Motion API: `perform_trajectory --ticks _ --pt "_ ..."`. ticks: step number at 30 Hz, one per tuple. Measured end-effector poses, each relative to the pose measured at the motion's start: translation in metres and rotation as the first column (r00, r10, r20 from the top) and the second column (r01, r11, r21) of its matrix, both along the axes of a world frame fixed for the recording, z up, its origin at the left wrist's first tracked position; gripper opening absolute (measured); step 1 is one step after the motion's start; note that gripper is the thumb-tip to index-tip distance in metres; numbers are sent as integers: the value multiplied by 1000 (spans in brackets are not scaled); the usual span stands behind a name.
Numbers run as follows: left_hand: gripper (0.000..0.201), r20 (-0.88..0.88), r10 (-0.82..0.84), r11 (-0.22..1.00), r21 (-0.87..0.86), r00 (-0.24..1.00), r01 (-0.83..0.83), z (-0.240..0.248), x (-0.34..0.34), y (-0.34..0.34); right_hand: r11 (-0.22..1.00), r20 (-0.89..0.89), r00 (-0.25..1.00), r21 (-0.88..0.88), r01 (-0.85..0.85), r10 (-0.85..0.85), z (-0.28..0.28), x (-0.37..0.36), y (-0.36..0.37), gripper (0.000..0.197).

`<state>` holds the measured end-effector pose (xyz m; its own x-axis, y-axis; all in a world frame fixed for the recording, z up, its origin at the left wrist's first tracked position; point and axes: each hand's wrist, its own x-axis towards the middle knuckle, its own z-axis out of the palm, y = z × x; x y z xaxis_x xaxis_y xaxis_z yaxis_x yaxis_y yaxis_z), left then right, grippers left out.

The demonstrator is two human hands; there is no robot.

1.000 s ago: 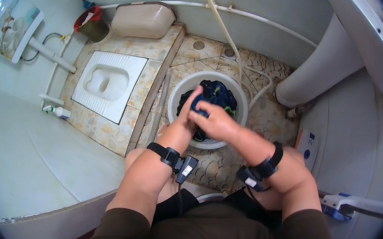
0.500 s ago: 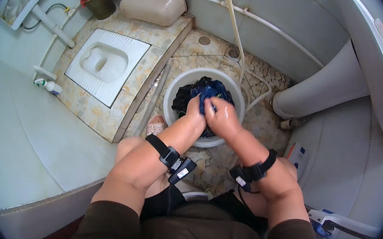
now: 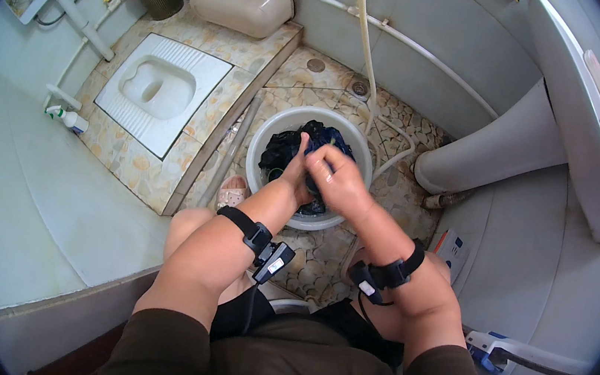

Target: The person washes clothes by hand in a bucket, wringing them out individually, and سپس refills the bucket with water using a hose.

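A round white basin (image 3: 253,153) stands on the floor before me, with wet black and dark blue clothes in it. Over its near half my two hands work close together. My right hand (image 3: 338,182) is closed, its curled fingers on a dark blue garment (image 3: 332,140) that is partly hidden behind it. Beside it, my left hand (image 3: 293,172) has its thumb raised, and its other fingers wrap under the bunched cloth between the hands. Those fingers are mostly covered. Black straps with small devices circle both forearms.
A squat toilet (image 3: 161,95) sits on a raised tiled step at left, with a waste bin (image 3: 159,1) behind. A pale hose (image 3: 368,46) hangs down to the floor behind the basin. At right stands a white washbasin pedestal (image 3: 497,140). A spray bottle (image 3: 72,120) is at the left wall.
My right hand has shifted against the left, and less of the blue garment shows above the hands. My left thumb now sticks up. The whole view has shifted slightly.
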<state>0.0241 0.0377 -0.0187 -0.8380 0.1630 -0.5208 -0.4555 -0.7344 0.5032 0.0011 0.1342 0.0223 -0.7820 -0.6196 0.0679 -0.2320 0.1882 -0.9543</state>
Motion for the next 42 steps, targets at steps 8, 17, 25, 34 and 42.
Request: perform_trajectory --ticks 8,17,25,34,42 --pt "29 151 339 933 -183 929 -310 -10 -22 21 905 105 953 360 229 -283 -38 -43 21 37" --pt "35 2 -568 69 -996 823 50 14 10 37 991 888 459 -79 112 19 -57 -56 41 51" --pt "90 232 -117 982 -118 966 147 -8 -2 -2 985 335 929 117 126 -159 -38 -46 27 21" --pt "22 123 279 960 -19 952 -279 -53 -10 11 983 -275 961 169 70 -21 -25 5 8 19" --pt "15 -1 450 804 -435 893 -406 2 -19 17 989 -51 993 100 110 -106 -22 -12 14 22"
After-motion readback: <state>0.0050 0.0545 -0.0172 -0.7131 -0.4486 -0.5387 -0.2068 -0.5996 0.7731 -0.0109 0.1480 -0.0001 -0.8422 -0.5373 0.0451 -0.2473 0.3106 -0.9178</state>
